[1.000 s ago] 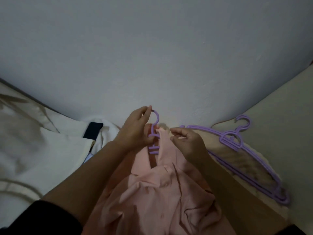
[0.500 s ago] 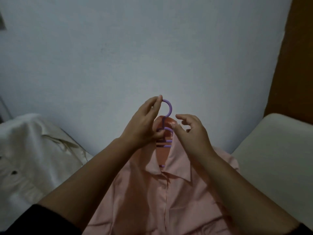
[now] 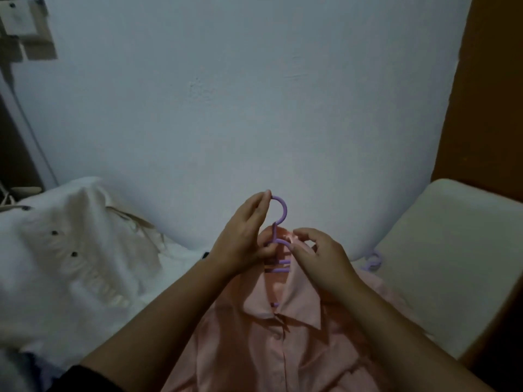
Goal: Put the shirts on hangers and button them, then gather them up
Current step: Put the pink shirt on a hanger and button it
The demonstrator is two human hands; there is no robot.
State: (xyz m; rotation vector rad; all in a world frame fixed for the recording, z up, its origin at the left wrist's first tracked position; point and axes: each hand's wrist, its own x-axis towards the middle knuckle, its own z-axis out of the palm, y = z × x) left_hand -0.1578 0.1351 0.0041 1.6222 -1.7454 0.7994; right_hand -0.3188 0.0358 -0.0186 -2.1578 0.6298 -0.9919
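Left hand (image 3: 243, 244): fingers extended up along the hook, thumb curled round the neck of the purple plastic hanger (image 3: 278, 222). Right hand (image 3: 319, 256): fingertips pinching the collar of the smooth salmon-pink buttoned shirt (image 3: 283, 340) just right of the hanger, which sits inside the collar. Left of the hanger: crumpled white dark-buttoned shirt (image 3: 79, 256). Right: cream padded cushion (image 3: 452, 250), second purple hanger hook (image 3: 373, 261).

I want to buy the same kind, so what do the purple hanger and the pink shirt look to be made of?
The hanger looks like moulded plastic, matt: one even purple colour, a thick rounded hook, no metal glint. The shirt looks like thin woven cloth, perhaps cotton or a blend: soft creases, a crisp collar, no sheen. The exact fibre cannot be told.
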